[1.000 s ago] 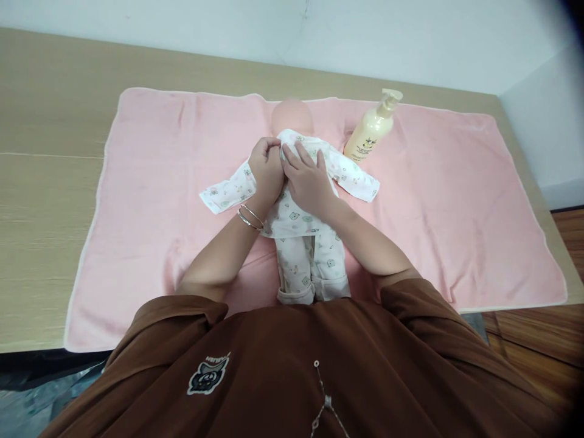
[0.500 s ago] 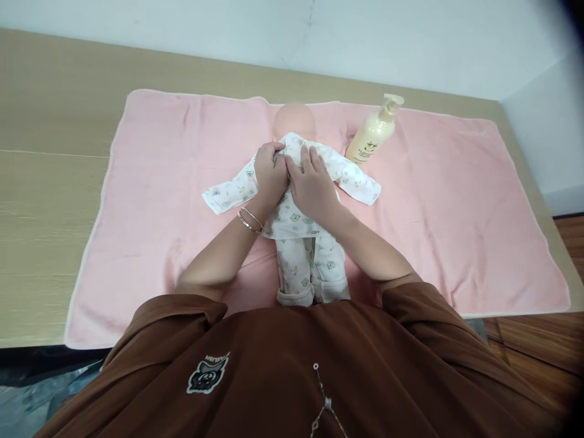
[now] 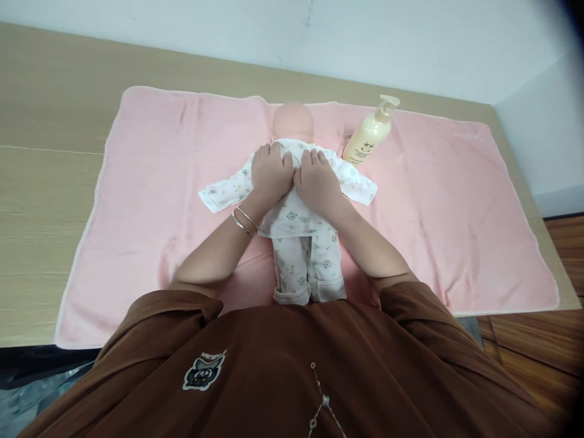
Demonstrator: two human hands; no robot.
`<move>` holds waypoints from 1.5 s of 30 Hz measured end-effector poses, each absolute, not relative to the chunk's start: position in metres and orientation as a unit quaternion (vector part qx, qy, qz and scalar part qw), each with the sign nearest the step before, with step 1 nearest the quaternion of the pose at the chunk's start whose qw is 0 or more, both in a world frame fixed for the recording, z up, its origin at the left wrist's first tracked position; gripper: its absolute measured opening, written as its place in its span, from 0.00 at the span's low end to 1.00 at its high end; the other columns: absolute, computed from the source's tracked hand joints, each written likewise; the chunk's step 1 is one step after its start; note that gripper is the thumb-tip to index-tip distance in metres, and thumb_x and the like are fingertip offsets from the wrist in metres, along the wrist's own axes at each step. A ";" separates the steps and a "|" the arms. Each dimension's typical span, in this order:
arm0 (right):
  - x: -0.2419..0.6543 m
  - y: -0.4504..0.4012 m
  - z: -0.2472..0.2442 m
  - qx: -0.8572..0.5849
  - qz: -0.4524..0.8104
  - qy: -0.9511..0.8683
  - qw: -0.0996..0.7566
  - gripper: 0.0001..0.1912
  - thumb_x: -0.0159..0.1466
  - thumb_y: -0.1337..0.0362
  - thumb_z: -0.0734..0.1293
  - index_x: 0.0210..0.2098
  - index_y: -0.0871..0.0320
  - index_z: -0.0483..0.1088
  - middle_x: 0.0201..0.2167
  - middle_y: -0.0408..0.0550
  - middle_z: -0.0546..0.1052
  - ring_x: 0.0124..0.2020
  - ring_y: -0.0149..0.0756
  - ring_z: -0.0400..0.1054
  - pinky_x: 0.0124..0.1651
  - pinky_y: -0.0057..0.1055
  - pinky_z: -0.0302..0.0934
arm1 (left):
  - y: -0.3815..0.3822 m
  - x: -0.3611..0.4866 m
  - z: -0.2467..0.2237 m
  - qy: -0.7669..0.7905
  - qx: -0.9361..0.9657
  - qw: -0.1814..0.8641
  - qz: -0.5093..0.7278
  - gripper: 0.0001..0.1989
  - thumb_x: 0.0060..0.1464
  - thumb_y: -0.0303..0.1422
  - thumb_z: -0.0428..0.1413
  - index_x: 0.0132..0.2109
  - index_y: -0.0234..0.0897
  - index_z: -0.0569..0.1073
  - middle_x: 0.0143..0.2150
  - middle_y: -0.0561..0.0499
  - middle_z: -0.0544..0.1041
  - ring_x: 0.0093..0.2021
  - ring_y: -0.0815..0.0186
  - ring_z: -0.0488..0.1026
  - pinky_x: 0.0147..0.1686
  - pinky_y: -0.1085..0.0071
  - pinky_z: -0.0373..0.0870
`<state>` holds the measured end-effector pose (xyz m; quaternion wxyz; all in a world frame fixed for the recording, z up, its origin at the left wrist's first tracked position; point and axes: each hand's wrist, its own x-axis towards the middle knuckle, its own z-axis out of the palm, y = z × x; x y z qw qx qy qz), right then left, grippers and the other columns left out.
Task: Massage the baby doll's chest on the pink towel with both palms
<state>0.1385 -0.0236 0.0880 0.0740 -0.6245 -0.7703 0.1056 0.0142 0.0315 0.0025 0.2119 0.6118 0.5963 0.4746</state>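
A baby doll [image 3: 292, 123] lies on the pink blanket, its bald head away from me and no face showing. It wears a white printed top [image 3: 291, 220] and matching trousers [image 3: 291, 264], with both sleeves spread outward. My left hand [image 3: 272, 173] rests on the left side of the upper body, fingers laid over the cloth. On the right side my right hand [image 3: 319, 182] lies likewise, its fingers pointing toward the head. The thumbs come close together at the middle. Neither hand grasps anything that I can see; the cloth under the palms is hidden.
Beside the doll's right-hand sleeve, a pale yellow pump bottle [image 3: 368, 137] is on the pink blanket [image 3: 150, 182]. The blanket covers much of a wooden table [image 3: 45, 182]. A white wall [image 3: 387, 48] rises behind it, and brown wooden floor [image 3: 538, 340] shows at the lower right.
My hands have shifted slightly toward me and a little apart, showing more of the collar. The left fingers, curled at the collar before, now lie over the upper body.
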 end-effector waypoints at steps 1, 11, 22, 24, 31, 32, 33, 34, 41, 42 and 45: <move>0.138 -0.028 0.092 -0.615 0.101 -0.779 0.067 0.33 0.76 0.67 0.53 0.74 0.84 0.55 0.75 0.77 0.61 0.80 0.64 0.53 0.81 0.59 0.50 | 0.033 0.013 0.001 0.598 0.612 0.215 0.471 0.12 0.66 0.44 0.56 0.43 0.40 0.74 0.53 0.34 0.81 0.64 0.42 0.72 0.76 0.42 0.57; 0.165 0.015 0.083 -0.626 0.134 -0.763 0.093 0.33 0.78 0.61 0.56 0.73 0.81 0.59 0.76 0.72 0.62 0.79 0.60 0.55 0.82 0.53 0.48 | -0.012 0.019 0.037 0.609 0.715 0.186 0.290 0.32 0.69 0.46 0.51 0.69 0.26 0.67 0.78 0.23 0.61 0.80 0.32 0.53 0.79 0.35 0.46; 0.168 0.009 0.089 -0.602 0.138 -0.779 0.108 0.25 0.77 0.65 0.53 0.62 0.71 0.72 0.64 0.66 0.77 0.67 0.57 0.70 0.73 0.52 0.63 | -0.020 0.023 0.043 0.612 0.722 0.160 0.279 0.32 0.69 0.41 0.51 0.72 0.23 0.65 0.77 0.23 0.62 0.81 0.35 0.55 0.81 0.37 0.45; 0.172 0.016 0.085 -0.590 0.137 -0.787 0.115 0.25 0.77 0.61 0.54 0.60 0.69 0.74 0.62 0.65 0.78 0.65 0.57 0.72 0.72 0.51 0.64 | -0.023 0.024 0.046 0.601 0.740 0.153 0.262 0.32 0.67 0.37 0.51 0.72 0.22 0.65 0.77 0.23 0.62 0.81 0.35 0.55 0.80 0.37 0.48; 0.149 -0.021 0.097 -0.603 0.062 -0.793 0.060 0.25 0.76 0.67 0.53 0.58 0.77 0.74 0.61 0.74 0.77 0.67 0.63 0.70 0.73 0.55 0.63 | 0.022 -0.001 0.027 0.532 0.785 0.188 0.255 0.16 0.66 0.38 0.48 0.38 0.32 0.77 0.53 0.21 0.78 0.68 0.26 0.68 0.71 0.24 0.55; 0.149 -0.021 0.098 -0.606 0.065 -0.791 0.057 0.25 0.76 0.67 0.53 0.57 0.75 0.75 0.59 0.72 0.79 0.66 0.62 0.71 0.71 0.55 0.64 | 0.023 -0.001 0.025 0.538 0.775 0.194 0.268 0.17 0.67 0.40 0.48 0.38 0.33 0.76 0.53 0.21 0.77 0.68 0.26 0.67 0.72 0.24 0.54; 0.150 -0.018 0.098 -0.610 0.075 -0.786 0.059 0.25 0.76 0.67 0.52 0.56 0.73 0.75 0.58 0.71 0.79 0.64 0.61 0.72 0.70 0.55 0.66 | 0.021 0.000 0.024 0.542 0.765 0.196 0.288 0.18 0.67 0.42 0.49 0.41 0.33 0.77 0.54 0.22 0.77 0.70 0.27 0.66 0.73 0.25 0.52; 0.153 -0.013 0.096 -0.613 0.088 -0.783 0.064 0.25 0.77 0.66 0.52 0.57 0.72 0.75 0.59 0.69 0.79 0.65 0.60 0.72 0.70 0.55 0.66 | 0.017 0.002 0.023 0.542 0.758 0.197 0.305 0.19 0.68 0.44 0.49 0.45 0.33 0.77 0.57 0.23 0.77 0.72 0.29 0.64 0.75 0.27 0.49; 0.159 0.002 0.086 -0.615 0.134 -0.774 0.072 0.31 0.78 0.63 0.52 0.74 0.78 0.58 0.76 0.70 0.63 0.80 0.62 0.53 0.82 0.59 0.48 | 0.002 0.005 0.031 0.510 0.800 0.183 0.257 0.24 0.69 0.38 0.46 0.61 0.26 0.73 0.71 0.23 0.69 0.77 0.31 0.58 0.78 0.32 0.49; 0.156 -0.004 0.088 -0.614 0.126 -0.776 0.068 0.32 0.78 0.63 0.52 0.74 0.80 0.58 0.76 0.71 0.63 0.80 0.63 0.53 0.82 0.59 0.47 | 0.006 0.003 0.031 0.504 0.806 0.178 0.255 0.22 0.69 0.36 0.45 0.57 0.25 0.75 0.68 0.21 0.70 0.77 0.30 0.59 0.78 0.32 0.49; 0.148 -0.023 0.097 -0.597 0.094 -0.795 0.048 0.31 0.77 0.67 0.53 0.73 0.84 0.58 0.73 0.76 0.65 0.78 0.62 0.56 0.82 0.53 0.50 | 0.020 -0.001 0.024 0.505 0.799 0.188 0.267 0.17 0.67 0.38 0.49 0.44 0.31 0.77 0.59 0.22 0.76 0.73 0.29 0.64 0.77 0.30 0.51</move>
